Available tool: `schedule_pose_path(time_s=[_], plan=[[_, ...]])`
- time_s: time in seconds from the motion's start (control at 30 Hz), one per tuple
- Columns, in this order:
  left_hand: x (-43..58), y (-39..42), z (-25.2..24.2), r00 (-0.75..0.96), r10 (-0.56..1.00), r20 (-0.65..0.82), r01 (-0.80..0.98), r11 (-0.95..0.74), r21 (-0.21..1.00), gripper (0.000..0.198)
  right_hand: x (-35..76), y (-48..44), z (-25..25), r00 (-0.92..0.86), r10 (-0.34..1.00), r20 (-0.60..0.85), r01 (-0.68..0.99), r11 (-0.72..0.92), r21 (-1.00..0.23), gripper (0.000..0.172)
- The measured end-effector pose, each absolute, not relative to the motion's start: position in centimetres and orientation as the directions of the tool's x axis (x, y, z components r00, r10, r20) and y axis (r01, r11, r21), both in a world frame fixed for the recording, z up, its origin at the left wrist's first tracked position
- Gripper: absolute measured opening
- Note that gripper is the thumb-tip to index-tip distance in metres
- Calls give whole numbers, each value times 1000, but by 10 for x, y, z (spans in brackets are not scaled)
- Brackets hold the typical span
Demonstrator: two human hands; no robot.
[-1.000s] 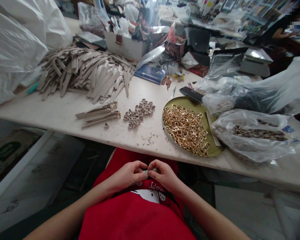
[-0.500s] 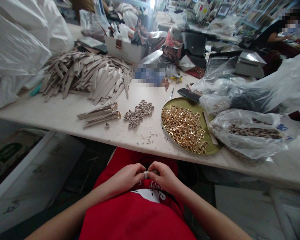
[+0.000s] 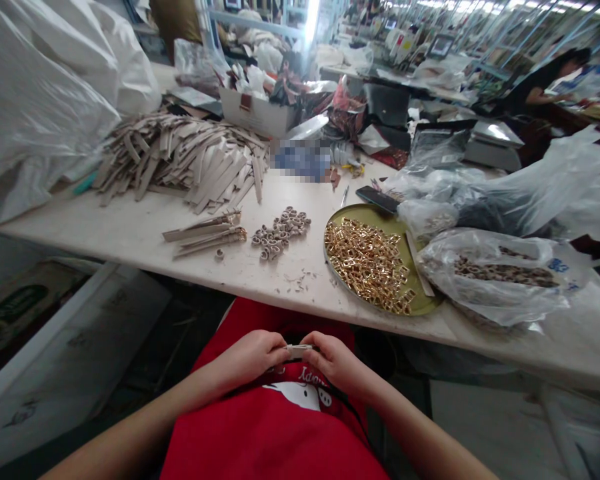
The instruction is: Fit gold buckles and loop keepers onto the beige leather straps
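Over my lap, just off the table's front edge, my left hand and my right hand face each other. Both are closed, pinching a short beige strap that spans the small gap between them. Most of the strap's ends are hidden by my fingers. On the table beyond lie a cluster of small beige loops and one loose loop. To their left are several straps with gold buckles. A round tray to the right holds many gold buckles.
A large heap of beige straps covers the back left of the table. Plastic bags crowd the right side. A phone and a pen lie behind the tray. A person sits at the far right.
My hands have drawn slightly apart, and more of the strap shows between them. The camera view has tilted up a little.
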State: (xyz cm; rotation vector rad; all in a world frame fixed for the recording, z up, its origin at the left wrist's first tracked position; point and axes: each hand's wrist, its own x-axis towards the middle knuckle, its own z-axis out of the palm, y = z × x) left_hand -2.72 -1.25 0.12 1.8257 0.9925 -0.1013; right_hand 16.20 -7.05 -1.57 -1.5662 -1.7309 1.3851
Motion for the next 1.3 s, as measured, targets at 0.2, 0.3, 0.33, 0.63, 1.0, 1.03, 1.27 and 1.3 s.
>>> schedule_pose_path(time_s=[0.2, 0.3, 0.33, 0.63, 1.0, 1.03, 1.27, 1.3], plan=[[-12, -13, -3, 669, 584, -460, 686, -246, 685, 37, 157, -72, -21, -251, 933, -256, 557, -77, -827, 11], [-12, -11, -6, 664, 589, -462, 698, -266, 664, 36, 157, -70, -26, -240, 933, -267, 499, -117, -859, 12], [-14, -10, -6, 661, 590, -463, 700, -265, 663, 36, 157, -69, -27, -244, 930, -275, 471, -134, -872, 14], [-9, -1, 9, 662, 614, -431, 674, -236, 700, 34, 167, -63, -26, -236, 934, -266, 293, -193, -936, 19], [-47, 91, 50, 609, 764, -214, 728, -429, 535, 34, 145, 10, -19, -92, 987, -134, -55, -140, -989, 46], [-57, 107, 49, 554, 818, -154, 774, -439, 455, 34, 147, 16, -23, -55, 995, -79, 36, -77, -996, 48], [-104, 197, 32, 329, 934, 138, 923, -349, 163, 27, 168, 32, -64, -21, 956, 293, 596, 247, -764, 27], [-106, 203, 31, 311, 937, 157, 928, -335, 164, 26, 169, 33, -72, -27, 941, 338, 620, 280, -732, 26]])
